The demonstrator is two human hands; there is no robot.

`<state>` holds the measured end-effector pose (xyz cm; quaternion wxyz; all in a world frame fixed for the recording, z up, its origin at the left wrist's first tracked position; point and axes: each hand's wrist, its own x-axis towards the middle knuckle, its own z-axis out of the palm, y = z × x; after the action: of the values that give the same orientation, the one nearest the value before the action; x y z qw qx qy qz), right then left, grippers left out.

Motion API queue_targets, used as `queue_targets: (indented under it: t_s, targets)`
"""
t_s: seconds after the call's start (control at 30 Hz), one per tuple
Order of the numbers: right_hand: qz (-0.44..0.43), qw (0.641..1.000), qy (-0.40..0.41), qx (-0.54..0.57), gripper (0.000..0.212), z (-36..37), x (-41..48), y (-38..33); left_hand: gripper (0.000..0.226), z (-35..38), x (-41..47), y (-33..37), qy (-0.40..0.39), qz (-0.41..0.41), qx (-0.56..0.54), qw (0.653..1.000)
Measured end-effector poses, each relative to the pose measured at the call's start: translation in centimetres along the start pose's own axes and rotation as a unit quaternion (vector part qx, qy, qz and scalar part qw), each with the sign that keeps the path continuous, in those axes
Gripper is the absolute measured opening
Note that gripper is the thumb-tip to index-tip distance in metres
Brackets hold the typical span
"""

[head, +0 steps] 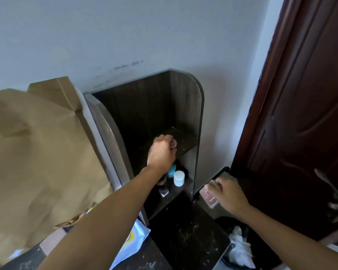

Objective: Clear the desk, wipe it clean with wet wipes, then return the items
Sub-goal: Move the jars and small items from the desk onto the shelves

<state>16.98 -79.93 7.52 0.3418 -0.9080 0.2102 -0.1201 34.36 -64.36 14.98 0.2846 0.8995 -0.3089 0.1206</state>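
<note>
Left hand (161, 152): reaches into the shelf unit (193, 106), fingers curled tight round a small clear round item (173, 144).
Item vs. grip: it pokes out past the knuckles on the far side of the fist, over the front part of the upper shelf (185, 141) — whether it touches the board cannot be told.
Right hand (227, 195): held off the unit's right side, fingers bent, pinching a clear flat case (210, 197).
Case vs. grip: it sticks out to the left of the fingers, tilted, beside the unit's outer wall and in front of a dark panel.
Lower shelf (187, 182): white jar (179, 178) upright, a blue item (171, 170) just beside it and partly behind the left wrist, a dark bottle (163, 189) nearer the front.
Desk (185, 236): dark top, flecked with pale specks.
Wipes packet (134, 238): white and blue, at the desk's left edge under the left forearm.
Bin (265, 250): below the right forearm — crumpled white wipes (239, 248) inside.
Surroundings: brown cardboard (37, 152) left of the unit, dark red door (300, 114) on the right.
</note>
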Motion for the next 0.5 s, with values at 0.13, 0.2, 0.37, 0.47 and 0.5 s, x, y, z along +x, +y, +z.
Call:
queue_targets:
  t_s: [0.13,0.2,0.37,0.47,0.5]
  targets:
    - [-0.04,0.999,-0.011,-0.001,0.045,-0.4,3.8,0.5,0.027,1.5,4.1,-0.6,-0.009,-0.054,0.01,0.998]
    - [-0.062,0.997,-0.027,0.03,0.042,-0.6,5.8,1.0,0.023,2.3,5.7,-0.7,-0.012,-0.073,0.006,0.997]
    - [-0.116,0.991,-0.048,0.048,0.042,-1.5,11.0,2.6,0.018,4.0,8.6,-0.4,-0.012,-0.12,0.003,0.993]
    - [-0.147,0.986,-0.055,0.048,0.037,-2.4,13.2,2.6,0.015,4.8,9.3,-0.1,0.002,-0.112,0.022,0.993]
    - [-0.159,0.984,-0.058,0.051,0.034,-2.6,13.6,2.5,0.018,4.9,9.2,0.0,0.006,-0.109,0.031,0.994]
